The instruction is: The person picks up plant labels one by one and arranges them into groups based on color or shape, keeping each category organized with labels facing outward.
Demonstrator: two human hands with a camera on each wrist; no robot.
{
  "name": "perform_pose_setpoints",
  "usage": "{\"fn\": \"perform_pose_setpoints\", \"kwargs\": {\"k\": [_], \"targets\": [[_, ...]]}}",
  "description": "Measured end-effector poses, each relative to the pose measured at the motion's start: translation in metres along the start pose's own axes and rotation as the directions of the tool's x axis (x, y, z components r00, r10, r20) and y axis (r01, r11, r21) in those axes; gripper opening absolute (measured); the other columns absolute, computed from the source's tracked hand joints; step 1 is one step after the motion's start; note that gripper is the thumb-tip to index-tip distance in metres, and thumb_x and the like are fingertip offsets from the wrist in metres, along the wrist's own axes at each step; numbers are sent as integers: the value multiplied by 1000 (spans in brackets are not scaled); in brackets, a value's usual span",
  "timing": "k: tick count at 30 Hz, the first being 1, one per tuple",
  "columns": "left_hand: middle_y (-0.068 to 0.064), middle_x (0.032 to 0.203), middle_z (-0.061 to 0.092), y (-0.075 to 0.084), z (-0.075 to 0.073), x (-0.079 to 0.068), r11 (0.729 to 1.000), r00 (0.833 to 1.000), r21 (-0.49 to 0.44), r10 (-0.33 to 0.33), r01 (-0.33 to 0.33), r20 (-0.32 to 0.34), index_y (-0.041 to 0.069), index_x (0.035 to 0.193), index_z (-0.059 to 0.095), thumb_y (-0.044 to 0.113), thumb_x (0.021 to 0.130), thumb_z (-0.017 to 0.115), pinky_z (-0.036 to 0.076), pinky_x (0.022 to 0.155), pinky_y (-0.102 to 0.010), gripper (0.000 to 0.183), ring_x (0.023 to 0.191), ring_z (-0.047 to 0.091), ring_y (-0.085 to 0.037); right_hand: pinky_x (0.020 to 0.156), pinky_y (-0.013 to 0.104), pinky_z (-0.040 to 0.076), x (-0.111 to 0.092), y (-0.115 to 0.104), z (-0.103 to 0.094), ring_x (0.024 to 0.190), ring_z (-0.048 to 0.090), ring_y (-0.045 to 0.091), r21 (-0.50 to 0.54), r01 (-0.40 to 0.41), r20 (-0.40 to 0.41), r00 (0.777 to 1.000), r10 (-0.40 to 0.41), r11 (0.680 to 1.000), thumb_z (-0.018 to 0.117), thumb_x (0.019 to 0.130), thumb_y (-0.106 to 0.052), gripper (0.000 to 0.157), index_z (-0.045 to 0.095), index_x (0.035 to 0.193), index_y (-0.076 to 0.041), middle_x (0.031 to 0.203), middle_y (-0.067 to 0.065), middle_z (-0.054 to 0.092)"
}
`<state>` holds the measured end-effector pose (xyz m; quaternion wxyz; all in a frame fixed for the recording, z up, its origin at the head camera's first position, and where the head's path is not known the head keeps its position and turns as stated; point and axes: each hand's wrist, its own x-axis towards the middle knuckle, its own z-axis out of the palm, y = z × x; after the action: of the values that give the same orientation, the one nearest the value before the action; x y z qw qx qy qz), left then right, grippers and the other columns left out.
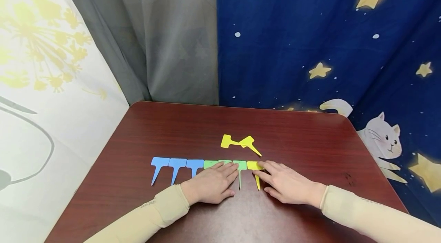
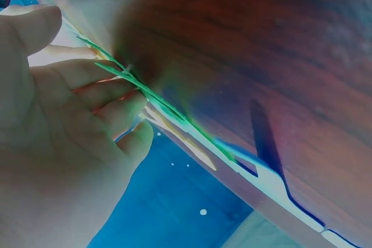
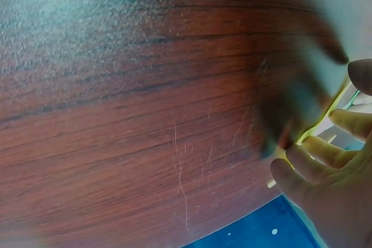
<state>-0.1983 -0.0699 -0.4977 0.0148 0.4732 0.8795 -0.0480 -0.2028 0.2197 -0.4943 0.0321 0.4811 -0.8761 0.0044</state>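
A row of T-shaped plastic plant labels lies on the table, heads side by side and stems toward the person. From the left come three blue labels (image 1: 177, 163), then three green labels (image 1: 242, 165), then one yellow label (image 1: 252, 165). My left hand (image 1: 211, 184) rests over the green labels with its fingers extended, hiding part of them and the tip of the third blue stem. Fingertips of my right hand (image 1: 288, 183) touch the right end of the yellow label. In the left wrist view the green stems (image 2: 168, 105) show beside the fingers.
Two more yellow labels (image 1: 225, 141) lie behind the row, one overlapping the other. The dark red wooden table (image 1: 165, 128) has rounded far corners. Grey and blue curtains (image 1: 293, 44) hang behind it, and a white patterned cloth (image 1: 69, 120) is at the left.
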Motion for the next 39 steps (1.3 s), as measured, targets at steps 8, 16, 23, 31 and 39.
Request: {"fn": "perform_pose_setpoints", "kwargs": {"k": [8,16,23,31,39], "targets": [[-8,148,24,0,2,1,1000,1000,10,-5,5,-4,9,142,32,49,94,32,20,107,-40,62,135,19,-21,93,44,39,1,-1,2,122,35,24,-6,-11,-5,1000,11,1000,61,84,-36,62,39,139,-18,137,9,38],[-8,149,20,0,2,-1,1000,1000,15,-3,3,-12,11,143,30,50,94,32,19,107,-44,62,136,16,-21,86,40,45,7,3,-1,111,46,18,-4,-34,-83,996,34,999,61,85,-33,51,48,131,-17,128,5,45],[-8,150,15,0,-4,1,1000,997,-28,3,-5,-81,13,144,26,49,94,34,15,108,-44,62,136,16,-19,64,28,50,19,12,-18,83,51,5,-26,-109,-195,975,102,994,64,80,-27,33,60,112,-20,97,-10,53],[-6,149,19,8,-9,12,999,998,-36,25,-27,-60,13,144,26,51,94,33,17,107,-43,64,135,17,-19,54,23,47,32,34,-16,73,50,5,-48,-202,-182,965,190,978,69,77,-28,36,61,110,-19,85,-11,52],[-5,150,14,13,-11,32,999,1000,-24,30,-30,-3,13,145,24,57,91,30,16,108,-42,69,136,13,-19,50,23,45,47,41,-3,67,51,5,-36,-279,-152,951,270,960,67,77,-27,36,61,112,-18,82,-10,54]]}}
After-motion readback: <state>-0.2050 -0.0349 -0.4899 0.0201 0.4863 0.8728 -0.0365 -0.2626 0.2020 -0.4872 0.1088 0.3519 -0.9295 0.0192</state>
